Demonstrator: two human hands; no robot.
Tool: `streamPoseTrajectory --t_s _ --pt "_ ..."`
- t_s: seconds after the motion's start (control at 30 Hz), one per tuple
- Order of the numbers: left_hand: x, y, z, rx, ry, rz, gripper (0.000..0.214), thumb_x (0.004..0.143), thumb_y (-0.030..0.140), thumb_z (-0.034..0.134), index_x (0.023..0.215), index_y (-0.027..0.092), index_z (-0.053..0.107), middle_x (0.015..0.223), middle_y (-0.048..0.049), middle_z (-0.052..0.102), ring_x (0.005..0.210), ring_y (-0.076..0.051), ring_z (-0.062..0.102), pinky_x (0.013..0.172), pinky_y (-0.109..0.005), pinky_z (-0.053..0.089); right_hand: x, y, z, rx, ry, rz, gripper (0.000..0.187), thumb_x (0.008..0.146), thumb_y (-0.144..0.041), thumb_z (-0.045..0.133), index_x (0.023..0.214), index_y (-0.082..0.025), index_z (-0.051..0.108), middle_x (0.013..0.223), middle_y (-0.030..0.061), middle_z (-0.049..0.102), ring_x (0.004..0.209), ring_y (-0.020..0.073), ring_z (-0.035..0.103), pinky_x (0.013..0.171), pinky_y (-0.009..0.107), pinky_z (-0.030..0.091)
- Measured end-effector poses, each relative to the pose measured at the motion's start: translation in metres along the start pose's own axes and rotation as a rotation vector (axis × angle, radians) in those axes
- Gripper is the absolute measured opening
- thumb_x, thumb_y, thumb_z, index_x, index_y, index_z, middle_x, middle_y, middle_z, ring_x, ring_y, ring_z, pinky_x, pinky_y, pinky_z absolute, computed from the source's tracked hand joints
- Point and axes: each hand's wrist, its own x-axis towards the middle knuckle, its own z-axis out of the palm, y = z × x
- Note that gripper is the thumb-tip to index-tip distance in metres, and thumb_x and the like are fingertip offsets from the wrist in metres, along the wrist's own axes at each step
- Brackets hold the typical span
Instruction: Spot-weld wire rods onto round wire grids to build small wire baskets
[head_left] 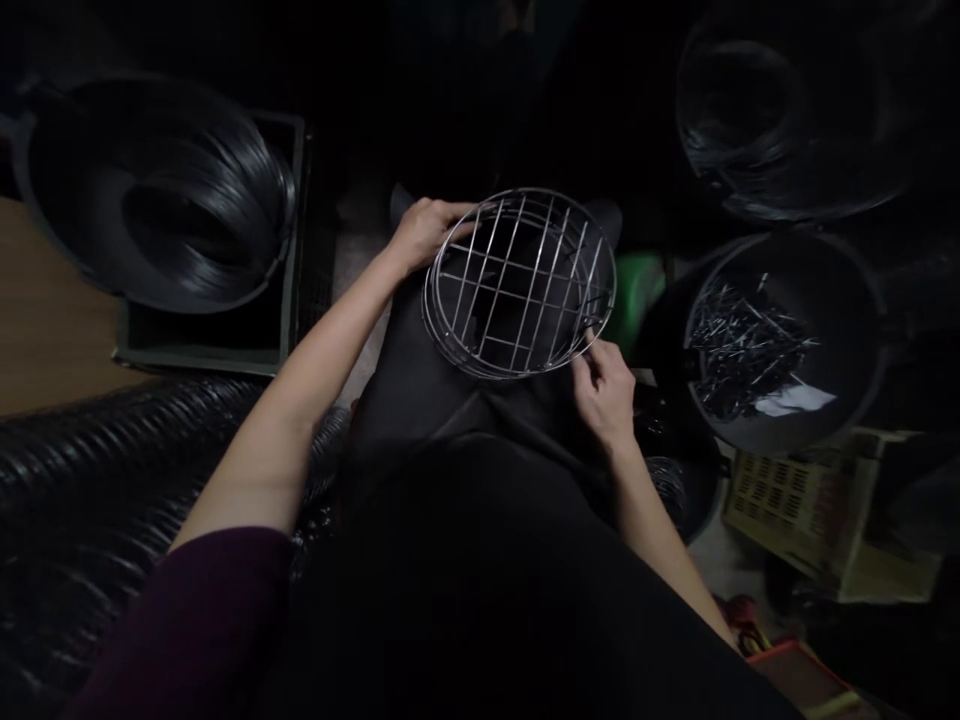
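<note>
A round wire basket (pixel 527 298) with a grid of crossed wires across its upper face is held above my lap. My left hand (pixel 427 232) grips its left side, the fingers reaching in past the rim. On the lower right, my right hand (pixel 606 388) pinches the rim between thumb and fingers. Dark cloth (pixel 420 370) covers my legs underneath. Parts of both hands' fingertips are hidden by the wires and the dim light.
At left, a black tub (pixel 67 230) holding coiled wire (pixel 217 200) rests on a crate (pixel 202 355). To the right stands a bucket (pixel 840 350) with short metal pieces (pixel 742 350) and a white scrap (pixel 795 400). A yellow crate (pixel 802 500) sits below it. Stacked wire rings (pixel 97 500) lie at lower left.
</note>
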Motion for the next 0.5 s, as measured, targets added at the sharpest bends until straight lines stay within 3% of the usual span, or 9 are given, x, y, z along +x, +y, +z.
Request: streamPoseTrajectory --t_s 0.1,0.17,0.33,0.5 --pt "-0.003 0.015 -0.005 0.092 -0.206 0.049 0.053 0.099 0.032 0.023 0.105 0.012 0.072 0.104 0.0023 0.070 0.113 -0.026 0.065 0.088 -0.041 0.048 -0.017 0.000 0.003 -0.068 -0.051 -0.069 0.067 0.089 -0.052 0.049 0.143 -0.013 0.048 0.140 0.0183 0.052 0.131 0.0288 0.049 0.112 0.049 0.039" --pt "-0.008 0.028 -0.010 0.136 -0.242 0.060 0.057 0.098 0.030 0.018 0.109 0.012 0.071 0.102 0.0035 0.071 0.113 -0.024 0.065 0.085 -0.038 0.048 -0.019 0.002 0.003 -0.113 -0.114 -0.088 0.076 0.088 -0.058 0.048 0.149 -0.013 0.038 0.149 0.0188 0.042 0.140 0.0296 0.038 0.116 0.051 0.031" --pt "-0.019 0.048 -0.015 0.219 -0.258 -0.008 0.028 0.090 0.038 0.055 0.112 0.036 0.072 0.108 0.0085 0.075 0.113 -0.021 0.066 0.089 -0.025 0.050 -0.018 0.004 0.005 -0.202 -0.275 -0.099 0.099 0.084 -0.070 0.047 0.156 -0.012 0.014 0.159 0.0197 0.024 0.146 0.0335 0.026 0.116 0.056 0.027" --pt "-0.022 0.050 -0.015 0.210 -0.296 0.051 0.031 0.093 0.042 0.055 0.120 0.040 0.068 0.109 0.0102 0.075 0.115 -0.021 0.065 0.102 -0.029 0.045 -0.024 -0.003 0.020 -0.266 -0.179 0.015 0.125 0.069 -0.083 0.056 0.156 -0.007 0.006 0.156 0.0272 0.021 0.140 0.0439 0.028 0.109 0.063 0.031"
